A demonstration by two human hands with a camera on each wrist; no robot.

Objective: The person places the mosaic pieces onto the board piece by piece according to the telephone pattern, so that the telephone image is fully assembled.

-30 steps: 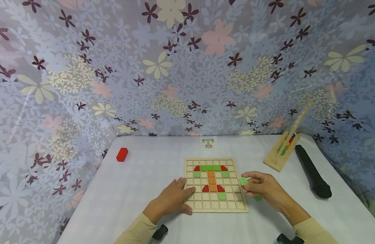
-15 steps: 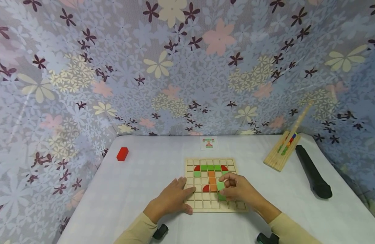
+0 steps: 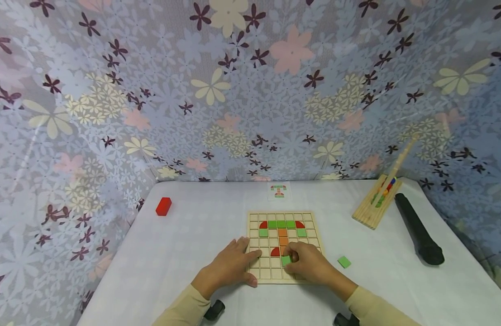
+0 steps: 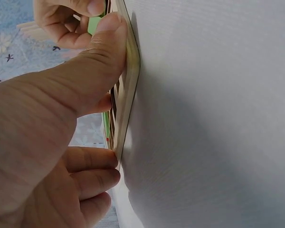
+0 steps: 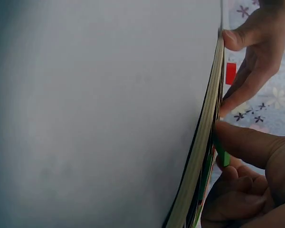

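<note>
My left hand [image 3: 230, 265] rests at the left edge of a square wooden grid board [image 3: 264, 274], its thumb and fingers spread along the rim. In the left wrist view, the thumb [image 4: 104, 52] presses on the board's edge. Over the lower middle cells, my right hand [image 3: 311, 263] pinches a green square tile [image 3: 286, 261] between thumb and fingers, tilted in the right wrist view. Beside it lie a red quarter-round tile [image 3: 275, 252] and a column of orange tiles [image 3: 283, 232]. Green tiles [image 3: 280, 224] form a row near the top. The right hand hides some lower-right cells.
One loose green tile [image 3: 344, 261] lies right of the board. A printed pattern card [image 3: 279, 191] sits behind it. A red block [image 3: 163, 206] stands far left. At the right are a wooden stand [image 3: 364, 215] with coloured beads and a black microphone-shaped object [image 3: 417, 231].
My right hand has moved left from beside the board to its lower middle, carrying the green tile. The loose tile on the cloth is now fully uncovered. My left hand stays put.
</note>
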